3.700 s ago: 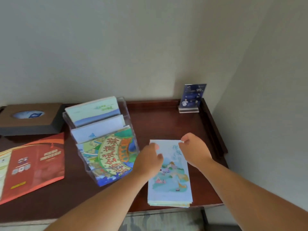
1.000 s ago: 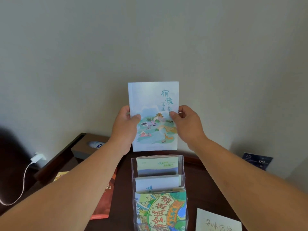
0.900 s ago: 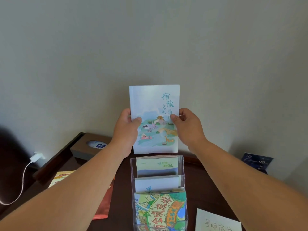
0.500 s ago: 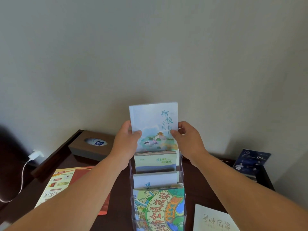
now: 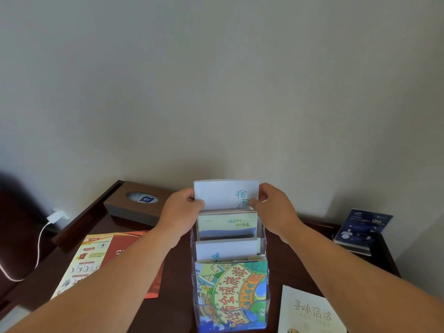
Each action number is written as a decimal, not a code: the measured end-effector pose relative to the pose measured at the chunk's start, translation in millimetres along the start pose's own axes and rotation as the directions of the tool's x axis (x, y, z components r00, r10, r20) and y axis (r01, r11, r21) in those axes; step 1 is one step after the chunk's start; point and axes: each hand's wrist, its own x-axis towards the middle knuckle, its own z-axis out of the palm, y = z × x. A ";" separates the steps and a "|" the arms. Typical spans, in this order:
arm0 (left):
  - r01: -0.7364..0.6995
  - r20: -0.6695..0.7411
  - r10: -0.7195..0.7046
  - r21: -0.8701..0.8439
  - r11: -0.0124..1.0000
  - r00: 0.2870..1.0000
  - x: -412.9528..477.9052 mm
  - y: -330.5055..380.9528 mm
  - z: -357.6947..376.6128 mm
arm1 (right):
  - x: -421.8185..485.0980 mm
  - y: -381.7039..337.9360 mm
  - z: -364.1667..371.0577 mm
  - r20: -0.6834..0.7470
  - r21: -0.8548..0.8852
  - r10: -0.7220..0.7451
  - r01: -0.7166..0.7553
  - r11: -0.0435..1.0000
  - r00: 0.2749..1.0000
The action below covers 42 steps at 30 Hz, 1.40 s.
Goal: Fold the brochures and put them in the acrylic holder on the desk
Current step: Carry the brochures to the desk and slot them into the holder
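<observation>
A folded pale blue brochure stands upright, its lower part sunk into the rear pocket of the clear acrylic holder on the dark wooden desk. My left hand pinches its left edge and my right hand pinches its right edge. In front of it the holder's lower tiers carry a green-and-blue brochure, a white one and a colourful illustrated one.
An unfolded red and orange brochure lies flat to the left of the holder. A cream brochure lies at the front right. A brown tissue box sits at the back left, a dark blue sign stand at the back right. A white charger cable hangs off the left edge.
Both hands lifted the pale blue brochure from the desk and have lowered it into the holder's rear pocket; now only its top part shows above the tier in front.
</observation>
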 end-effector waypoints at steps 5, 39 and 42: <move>-0.022 0.021 0.020 0.089 0.996 1.000 -3.4 -2.6 -2.2 | -3.2 1.0 -0.9 -0.011 -0.043 -0.014 0.014 0.999 1.000; -0.279 0.613 -0.012 0.377 0.883 0.790 -136.4 -35.6 199.6 | -152.9 167.4 -45.2 -0.117 -0.160 0.618 -0.629 0.761 0.778; -0.112 0.587 -0.277 0.540 0.834 0.761 -155.1 -70.9 221.4 | -183.4 187.1 -37.5 -0.052 -0.237 0.752 -0.739 0.630 0.657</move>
